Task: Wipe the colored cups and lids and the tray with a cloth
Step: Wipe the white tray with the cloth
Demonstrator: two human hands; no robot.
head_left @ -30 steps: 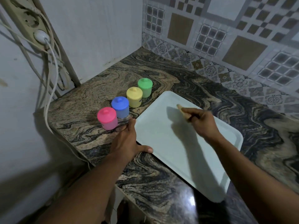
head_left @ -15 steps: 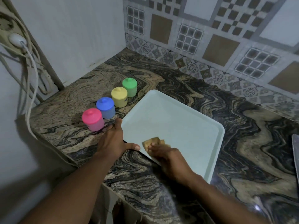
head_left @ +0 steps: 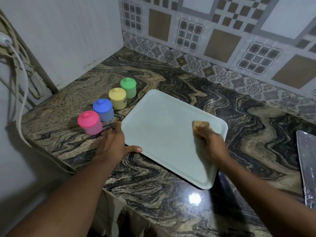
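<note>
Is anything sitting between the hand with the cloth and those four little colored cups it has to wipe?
Nothing visible blocks it. Between the right hand, which grips the cloth, and the cups lies only bare tray. The left hand rests at the tray's left edge beside the pink cup and may crowd it.

Cloth [head_left: 201,125] swept across the tray [head_left: 162,127]
I see my right hand [head_left: 211,144] has carried the cloth from the tray's 8 o'clock corner across to its 3 o'clock edge.
</note>
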